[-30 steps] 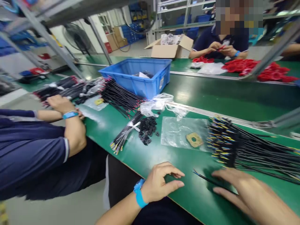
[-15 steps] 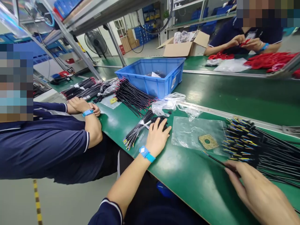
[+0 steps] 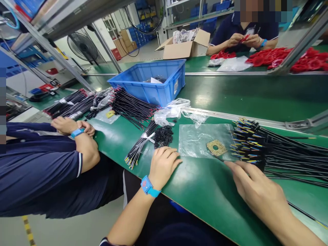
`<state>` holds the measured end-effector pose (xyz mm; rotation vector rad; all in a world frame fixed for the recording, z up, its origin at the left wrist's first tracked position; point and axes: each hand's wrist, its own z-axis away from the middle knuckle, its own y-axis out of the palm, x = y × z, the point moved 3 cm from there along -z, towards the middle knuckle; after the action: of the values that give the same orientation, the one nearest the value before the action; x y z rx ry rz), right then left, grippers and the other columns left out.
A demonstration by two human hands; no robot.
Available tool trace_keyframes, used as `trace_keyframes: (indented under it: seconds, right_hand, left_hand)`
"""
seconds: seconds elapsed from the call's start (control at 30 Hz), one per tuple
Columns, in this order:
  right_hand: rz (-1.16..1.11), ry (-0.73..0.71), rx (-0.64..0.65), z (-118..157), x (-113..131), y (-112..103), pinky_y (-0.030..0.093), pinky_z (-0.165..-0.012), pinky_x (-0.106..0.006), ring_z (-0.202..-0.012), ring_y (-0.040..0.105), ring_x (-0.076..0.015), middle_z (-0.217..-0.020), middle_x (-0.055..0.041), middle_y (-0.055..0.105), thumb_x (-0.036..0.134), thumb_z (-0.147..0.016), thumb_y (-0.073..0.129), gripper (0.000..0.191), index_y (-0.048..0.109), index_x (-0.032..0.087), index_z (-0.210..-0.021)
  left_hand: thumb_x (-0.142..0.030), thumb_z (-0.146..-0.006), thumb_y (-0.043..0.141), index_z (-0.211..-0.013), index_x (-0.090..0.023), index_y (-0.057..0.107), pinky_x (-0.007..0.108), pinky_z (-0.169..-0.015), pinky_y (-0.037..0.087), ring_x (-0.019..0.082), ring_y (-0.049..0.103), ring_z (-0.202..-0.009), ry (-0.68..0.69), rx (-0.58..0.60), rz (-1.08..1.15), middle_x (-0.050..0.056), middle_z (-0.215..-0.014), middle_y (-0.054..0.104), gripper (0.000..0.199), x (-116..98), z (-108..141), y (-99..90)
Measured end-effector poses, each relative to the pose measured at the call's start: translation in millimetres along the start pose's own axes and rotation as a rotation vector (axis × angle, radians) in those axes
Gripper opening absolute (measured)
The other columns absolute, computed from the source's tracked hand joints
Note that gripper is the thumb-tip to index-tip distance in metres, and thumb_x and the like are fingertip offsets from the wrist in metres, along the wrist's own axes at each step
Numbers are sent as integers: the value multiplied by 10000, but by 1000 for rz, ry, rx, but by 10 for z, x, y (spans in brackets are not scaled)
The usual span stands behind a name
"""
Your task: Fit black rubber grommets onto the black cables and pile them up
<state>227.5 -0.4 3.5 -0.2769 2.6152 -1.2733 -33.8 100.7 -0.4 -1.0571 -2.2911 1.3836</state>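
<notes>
My right hand (image 3: 256, 191) pinches a thin black cable (image 3: 301, 207). One end of it reaches the tan square plate (image 3: 216, 147), which has a round hole and lies on a clear plastic bag (image 3: 192, 140). The cable's other end comes out below my wrist. My left hand (image 3: 164, 165) rests palm down on the green table, its fingers loosely extended at the near edge of a heap of small black parts (image 3: 164, 136). Nothing shows in it, though its underside is hidden. Beside the heap lies a tied cable bundle (image 3: 142, 145).
Many black cables with coloured wire ends (image 3: 289, 150) lie at the right. Further back are a blue bin (image 3: 164, 90), crumpled plastic (image 3: 169, 112) and red-tipped cables (image 3: 133, 106). A co-worker's folded arms (image 3: 84, 143) are at the left; another person (image 3: 241, 41) handles red pieces across the table.
My left hand has drawn back off the black heap, uncovering it. My right hand has brought the cable end over to the tan plate. The view has shifted right.
</notes>
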Motion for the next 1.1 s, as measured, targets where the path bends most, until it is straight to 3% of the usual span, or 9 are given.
trace_keyframes:
  seconds: [0.13, 0.23, 0.37, 0.57, 0.73, 0.9, 1.0, 1.1]
  right_hand:
    - [-398, -70, 23, -29, 187, -98, 546, -729, -198, -828, 694, -110, -999, -40, 690, 116, -1067, 456, 230, 635, 186, -1193]
    - [-583, -16, 44, -61, 250, -183, 561, -758, -192, -842, 700, -115, -984, -46, 685, 103, -1050, 470, 228, 637, 192, -1177]
    - [-670, 79, 32, -84, 230, -249, 586, -736, -207, -846, 712, -139, -967, -53, 691, 122, -1038, 478, 239, 649, 210, -1179]
    - [-595, 47, 111, 30, 299, -174, 560, -630, -207, -707, 664, -122, -889, -39, 637, 86, -1038, 414, 315, 645, 163, -1238]
    - [-478, 24, 181, 93, 292, -135, 518, -565, -208, -633, 619, -111, -866, -32, 602, 61, -1025, 367, 371, 643, 143, -1257]
    - [-447, -25, 206, 98, 256, -96, 491, -555, -213, -626, 629, -112, -819, -6, 608, 98, -1050, 348, 359, 631, 176, -1257]
    - [-432, -95, 179, 130, 292, -59, 482, -552, -226, -645, 645, -123, -812, 2, 619, 142, -1060, 379, 314, 631, 206, -1237]
    - [-447, -149, 138, 171, 310, -50, 477, -543, -230, -622, 628, -126, -798, 6, 607, 78, -999, 362, 376, 643, 231, -1196]
  left_hand:
    - [-265, -1030, 655, -1361, -194, 619, 352, -948, 529, 216, 702, -1143, 201, -137, 181, 89, -1238, 755, 341, -345, -53, -168]
    - [-220, -1050, 610, -1338, -188, 625, 316, -907, 559, 187, 734, -1066, 345, -102, 296, 61, -1134, 784, 290, -516, -104, -208]
    - [-196, -1061, 580, -1288, -165, 645, 308, -780, 564, 160, 713, -842, 315, -25, 404, 40, -944, 774, 238, -551, -76, -162]
    - [-113, -1014, 631, -1157, -167, 690, 300, -687, 499, 142, 627, -701, 189, -50, 346, 11, -805, 717, 164, -556, 5, -101]
    - [-149, -1038, 608, -1080, -147, 677, 312, -660, 470, 142, 607, -671, 298, -62, 235, 7, -753, 684, 81, -586, -33, -88]
    - [-207, -1078, 532, -881, -169, 661, 310, -634, 434, 143, 558, -633, 351, 9, 191, 2, -679, 613, 239, -582, -20, -84]
    - [-228, -1091, 506, -858, -168, 666, 306, -644, 431, 143, 543, -638, 351, 64, 190, -2, -660, 585, 288, -583, 60, -81]
    - [-240, -1099, 478, -798, -165, 653, 312, -633, 419, 143, 540, -640, 353, 84, 189, -1, -653, 580, 357, -579, 167, -72]
